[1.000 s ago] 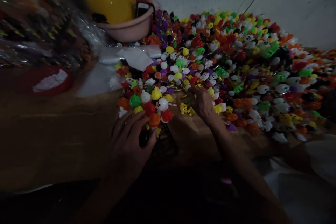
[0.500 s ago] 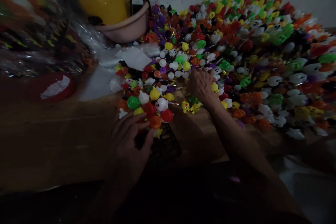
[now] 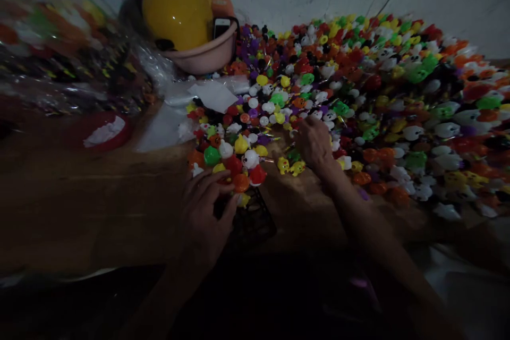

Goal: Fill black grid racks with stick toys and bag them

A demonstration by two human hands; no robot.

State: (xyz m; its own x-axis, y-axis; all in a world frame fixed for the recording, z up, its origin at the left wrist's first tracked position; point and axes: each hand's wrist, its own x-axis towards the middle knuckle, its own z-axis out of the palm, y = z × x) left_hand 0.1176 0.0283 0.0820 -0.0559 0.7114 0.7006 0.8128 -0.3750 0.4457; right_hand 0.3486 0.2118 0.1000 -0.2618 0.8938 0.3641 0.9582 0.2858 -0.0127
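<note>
Low in the middle, a black slotted tray (image 3: 255,218) holds several small plastic toy heads upright, among them a green ball (image 3: 212,155), a white skull-like head (image 3: 251,159) and a red-and-white one (image 3: 257,175). My left hand (image 3: 207,204) curls at the tray's left side, its thumb and forefinger closed against an orange round toy head (image 3: 241,183). My right hand (image 3: 314,141) reaches down into the near edge of the toy pile, fingers bent and their tips hidden. Two yellow animal-shaped toys (image 3: 290,166) lie on the wood just below it.
A large heap of coloured toy heads (image 3: 398,101) fills the right and back of the wooden table (image 3: 99,207). Behind stands a pink basin (image 3: 203,58) with a yellow ball and a phone (image 3: 221,27). Plastic-bagged toys (image 3: 59,53) and a red dish (image 3: 115,135) are at left.
The view has shifted, so everything sits a little lower and further right or left in it. My left hand stays at the orange toy head; my right hand stays in the pile, slightly turned.
</note>
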